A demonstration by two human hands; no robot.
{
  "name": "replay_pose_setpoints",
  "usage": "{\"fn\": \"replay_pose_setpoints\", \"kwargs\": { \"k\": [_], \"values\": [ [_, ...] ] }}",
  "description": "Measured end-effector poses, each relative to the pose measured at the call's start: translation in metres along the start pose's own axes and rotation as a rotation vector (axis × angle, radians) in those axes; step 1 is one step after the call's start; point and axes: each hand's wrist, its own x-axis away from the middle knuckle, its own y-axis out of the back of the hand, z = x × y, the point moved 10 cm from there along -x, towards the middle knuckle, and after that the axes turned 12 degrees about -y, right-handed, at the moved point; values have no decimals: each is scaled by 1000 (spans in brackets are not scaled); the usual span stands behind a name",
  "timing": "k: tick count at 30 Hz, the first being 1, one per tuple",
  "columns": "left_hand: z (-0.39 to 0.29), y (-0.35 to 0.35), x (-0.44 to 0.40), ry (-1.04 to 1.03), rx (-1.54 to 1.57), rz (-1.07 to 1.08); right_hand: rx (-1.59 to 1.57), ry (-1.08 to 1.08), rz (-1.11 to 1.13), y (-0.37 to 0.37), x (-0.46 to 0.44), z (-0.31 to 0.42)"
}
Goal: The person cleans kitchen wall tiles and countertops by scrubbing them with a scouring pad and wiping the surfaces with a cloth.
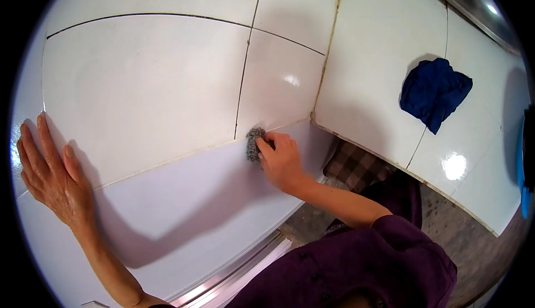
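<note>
Pinched in my right hand (282,162) is a grey steel wool scrubber (255,144), pressed where the white tiles (150,90) meet the smooth pale panel (189,196). My left hand (57,180) lies flat at the far left with its fingers stretched out, resting on the white surface and holding nothing. The hand looks wet. Dark grout lines run between the tiles above the scrubber.
On the tiled counter (362,74) at the right lies a crumpled dark blue cloth (436,93). A metal edge (473,7) crosses the top right corner. Something bright blue (521,163) shows at the right border. Below is a metal rail (228,274).
</note>
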Motion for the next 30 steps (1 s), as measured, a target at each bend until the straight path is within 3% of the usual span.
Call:
{"fn": "replay_pose_setpoints", "kwargs": {
  "k": [3,5,7,10,16,21,25,27,30],
  "values": [
    [3,-3,3,6,10,24,-36,-1,1,-2,0,-7],
    [3,-6,4,5,9,24,46,-167,-35,1,-4,-48],
    [7,-8,5,15,0,37,78,-154,-12,1,-3,-50],
    [6,-7,7,8,-1,60,-93,11,5,4,-4,14],
    [5,-8,7,11,-7,48,9,-76,-30,-1,2,-29],
    [6,-5,5,3,-17,23,-87,9,-8,5,-3,13],
    [7,-6,7,19,-15,35,-34,-198,28,-12,4,-61],
    [8,-8,9,44,-15,66,63,-95,-51,2,-6,-39],
    [10,-10,10,29,-5,79,-96,37,-59,9,-16,17]
  ]
}}
